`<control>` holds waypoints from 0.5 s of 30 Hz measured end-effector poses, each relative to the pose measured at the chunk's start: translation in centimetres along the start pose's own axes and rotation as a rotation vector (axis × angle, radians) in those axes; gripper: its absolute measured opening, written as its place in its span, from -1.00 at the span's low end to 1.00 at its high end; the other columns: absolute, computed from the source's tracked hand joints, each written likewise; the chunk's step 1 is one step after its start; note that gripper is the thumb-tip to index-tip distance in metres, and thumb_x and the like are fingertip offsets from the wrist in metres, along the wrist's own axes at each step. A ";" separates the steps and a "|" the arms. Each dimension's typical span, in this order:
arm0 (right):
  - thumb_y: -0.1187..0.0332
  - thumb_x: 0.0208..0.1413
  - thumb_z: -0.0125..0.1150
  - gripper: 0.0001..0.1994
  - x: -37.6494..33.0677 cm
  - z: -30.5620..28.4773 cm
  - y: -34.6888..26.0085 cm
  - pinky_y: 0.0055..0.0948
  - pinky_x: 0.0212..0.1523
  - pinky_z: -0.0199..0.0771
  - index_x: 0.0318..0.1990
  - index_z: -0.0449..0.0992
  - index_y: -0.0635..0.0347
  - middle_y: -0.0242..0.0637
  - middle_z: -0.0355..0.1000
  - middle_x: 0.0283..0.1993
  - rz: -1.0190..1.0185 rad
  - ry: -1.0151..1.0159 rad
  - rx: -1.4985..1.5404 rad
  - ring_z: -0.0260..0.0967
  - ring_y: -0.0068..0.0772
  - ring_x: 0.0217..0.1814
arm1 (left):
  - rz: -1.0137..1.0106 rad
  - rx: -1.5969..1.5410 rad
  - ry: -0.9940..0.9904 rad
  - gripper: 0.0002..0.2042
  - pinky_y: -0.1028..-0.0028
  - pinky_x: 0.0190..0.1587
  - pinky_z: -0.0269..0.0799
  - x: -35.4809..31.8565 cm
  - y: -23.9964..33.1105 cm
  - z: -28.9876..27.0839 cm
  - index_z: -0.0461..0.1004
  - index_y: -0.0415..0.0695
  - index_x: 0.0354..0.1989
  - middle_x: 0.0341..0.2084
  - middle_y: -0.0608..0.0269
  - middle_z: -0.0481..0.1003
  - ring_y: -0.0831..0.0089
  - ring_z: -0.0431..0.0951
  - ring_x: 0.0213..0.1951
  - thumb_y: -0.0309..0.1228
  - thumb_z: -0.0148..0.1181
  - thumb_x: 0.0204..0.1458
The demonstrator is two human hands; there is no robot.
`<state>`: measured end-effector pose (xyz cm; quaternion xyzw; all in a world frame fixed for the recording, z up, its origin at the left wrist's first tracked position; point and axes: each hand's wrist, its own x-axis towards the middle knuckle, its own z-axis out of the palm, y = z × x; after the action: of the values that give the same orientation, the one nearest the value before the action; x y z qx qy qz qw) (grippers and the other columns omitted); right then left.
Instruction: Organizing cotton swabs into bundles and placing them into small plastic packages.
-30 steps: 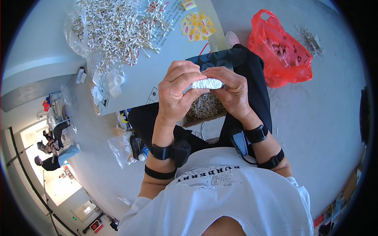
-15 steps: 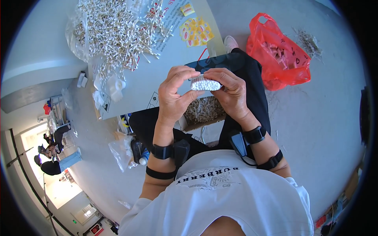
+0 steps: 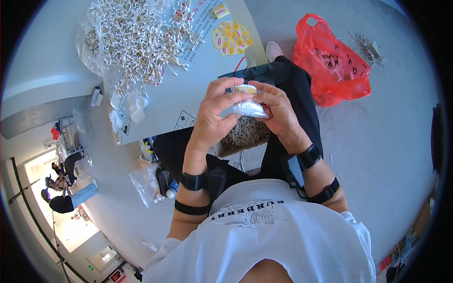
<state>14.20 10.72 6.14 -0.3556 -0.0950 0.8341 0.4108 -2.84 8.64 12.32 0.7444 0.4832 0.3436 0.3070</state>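
Observation:
Between my two hands, above my lap, is a small clear bag of cotton swabs (image 3: 250, 109) with white tips showing at both ends and a yellow label across it. My left hand (image 3: 212, 111) pinches its left side with fingers and thumb. From the right, my right hand (image 3: 279, 108) grips the other side, fingers over the top and thumb below. Under the hands sits an open cardboard box (image 3: 243, 134) full of loose cotton swabs. A big heap of loose cotton swabs (image 3: 137, 42) spills out of a clear plastic bag on the table at the far left.
Yellow labels (image 3: 231, 37) lie on the table (image 3: 163, 106) beside the heap. A red plastic bag (image 3: 330, 66) with pinkish contents stands on the floor at right, near scattered swabs (image 3: 367, 49). White rolls (image 3: 137, 106) rest at the table's left edge. Other people (image 3: 61, 200) are far left.
The small bag of swabs has been tilted and turned in my hands, so its yellow label and both ends now show. My fingers have shifted around it.

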 end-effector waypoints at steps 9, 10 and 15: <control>0.34 0.22 0.12 -0.79 0.0 -0.2 0.2 -0.73 -0.70 -0.09 -0.16 0.50 0.34 -0.32 0.37 -0.50 0.247 -0.021 0.140 0.03 -0.75 -0.69 | -0.151 -0.155 0.047 -0.69 0.48 -0.07 0.45 -0.9 -1.0 1.0 0.57 -0.18 -0.16 -0.18 0.25 0.55 0.44 0.55 -0.16 -0.58 0.41 -0.16; 0.30 0.24 0.12 -0.78 0.1 -0.4 0.2 -0.73 -0.70 -0.09 -0.22 0.50 0.32 -0.29 0.39 -0.50 0.284 -0.030 0.159 0.03 -0.75 -0.70 | -0.151 -0.154 0.047 -0.69 0.48 -0.07 0.45 -1.0 -1.0 1.0 0.57 -0.18 -0.16 -0.18 0.25 0.55 0.44 0.55 -0.16 -0.58 0.41 -0.16; 0.25 0.25 0.12 -0.75 0.7 -1.4 0.7 -0.75 -0.71 -0.06 -0.25 0.50 0.31 -0.15 0.45 -0.51 0.336 -0.085 0.151 0.05 -0.74 -0.71 | -0.235 -0.273 0.077 -0.70 0.63 -0.38 0.41 -0.6 -0.3 1.2 0.56 -0.19 -0.19 -0.31 0.29 0.51 0.60 0.52 -0.37 -0.61 0.40 -0.16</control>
<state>14.41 10.54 4.47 -0.2990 0.0111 0.9101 0.2867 -2.15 8.02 11.25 0.6207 0.5271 0.3958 0.4245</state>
